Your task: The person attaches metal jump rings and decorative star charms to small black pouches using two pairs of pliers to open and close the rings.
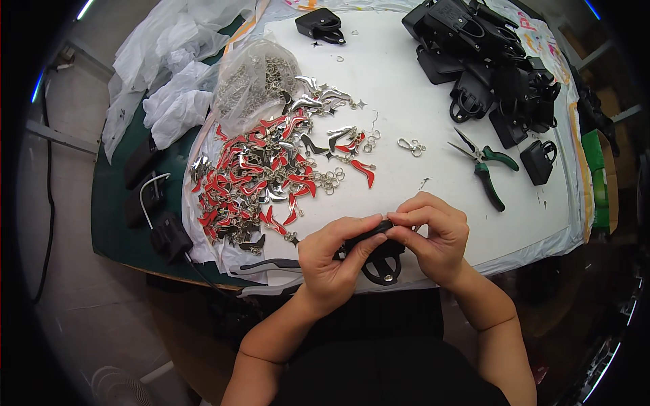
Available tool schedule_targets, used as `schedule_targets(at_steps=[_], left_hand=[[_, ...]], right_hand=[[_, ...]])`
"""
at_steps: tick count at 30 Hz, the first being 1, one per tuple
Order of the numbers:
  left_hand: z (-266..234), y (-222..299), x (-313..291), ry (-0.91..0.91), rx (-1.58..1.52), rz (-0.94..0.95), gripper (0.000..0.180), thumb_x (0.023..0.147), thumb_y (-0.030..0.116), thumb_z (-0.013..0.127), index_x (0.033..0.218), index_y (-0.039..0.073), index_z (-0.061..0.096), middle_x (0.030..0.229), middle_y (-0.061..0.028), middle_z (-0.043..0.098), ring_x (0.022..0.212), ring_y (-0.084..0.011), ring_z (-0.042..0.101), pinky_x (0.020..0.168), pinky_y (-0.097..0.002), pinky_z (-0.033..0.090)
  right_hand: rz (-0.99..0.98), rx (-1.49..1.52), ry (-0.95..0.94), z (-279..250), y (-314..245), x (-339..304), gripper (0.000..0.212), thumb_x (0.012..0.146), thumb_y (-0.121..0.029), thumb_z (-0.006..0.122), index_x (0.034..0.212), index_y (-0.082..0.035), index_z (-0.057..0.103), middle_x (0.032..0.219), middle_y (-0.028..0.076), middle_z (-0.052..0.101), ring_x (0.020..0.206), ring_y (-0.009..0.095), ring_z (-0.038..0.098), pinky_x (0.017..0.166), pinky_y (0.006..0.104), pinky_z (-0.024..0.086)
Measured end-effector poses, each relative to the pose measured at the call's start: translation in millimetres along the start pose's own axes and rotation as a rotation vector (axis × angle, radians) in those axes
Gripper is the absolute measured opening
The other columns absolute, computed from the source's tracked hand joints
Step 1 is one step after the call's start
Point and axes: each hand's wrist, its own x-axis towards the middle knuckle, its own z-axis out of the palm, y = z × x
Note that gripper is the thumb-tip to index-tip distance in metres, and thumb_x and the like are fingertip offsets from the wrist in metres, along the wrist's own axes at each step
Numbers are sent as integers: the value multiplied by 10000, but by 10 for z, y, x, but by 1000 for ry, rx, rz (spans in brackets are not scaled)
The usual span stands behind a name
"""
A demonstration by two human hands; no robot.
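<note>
The left hand (335, 254) pinches a smooth, black, leather-like mini bag (376, 232) with a looped handle (388, 277); the right hand (433, 233) pinches its edge.

The person's bare left forearm (281, 331) is slanting inward from the lower edge, and the bare right forearm (500, 328) is leaning inward opposite it. The left hand (333, 257) and right hand (435, 237) are meeting nearly fingertip to fingertip, thumbs and index fingers pinching. The right hand's other fingers are curling toward the palm.
</note>
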Motion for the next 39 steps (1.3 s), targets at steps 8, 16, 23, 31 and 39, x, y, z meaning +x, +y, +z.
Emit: schedule_targets(at_steps=[8,16,23,31,39], left_hand=[[-6,20,39,-14,-164,-148,247,815,-46,768,1051,-39,694,946,-131,729,812,-150,705,748,-251,554],[5,49,22,-68,200,196,283,762,-88,767,1026,-38,680,910,-151,735,808,-208,734,682,-277,582],[47,16,16,-28,332,556,320,751,-117,728,1050,-28,655,993,-184,723,885,-323,733,780,-403,620],[-566,444,-72,-311,664,166,424,626,198,895,917,31,636,1118,-116,677,1018,-328,627,834,-432,516],[-1088,407,-365,-496,1046,138,333,640,178,865,822,18,637,1123,-138,625,1024,-350,595,827,-438,518]], right_hand=[[249,252,-121,-123,-151,53,168,831,2,760,996,10,734,912,81,688,735,96,624,633,226,487],[204,74,-137,-204,-445,-58,184,867,7,716,1051,5,731,904,82,686,774,104,619,685,230,483],[-61,-361,-148,-174,-531,14,170,752,-20,774,871,-52,657,924,54,651,883,242,569,814,365,426],[-182,-552,-368,-289,-626,72,205,746,-19,745,915,-35,630,949,60,610,908,256,552,807,382,413],[-145,-460,-542,-373,-714,147,210,749,-20,741,923,-25,625,942,65,606,868,253,557,750,363,431]])
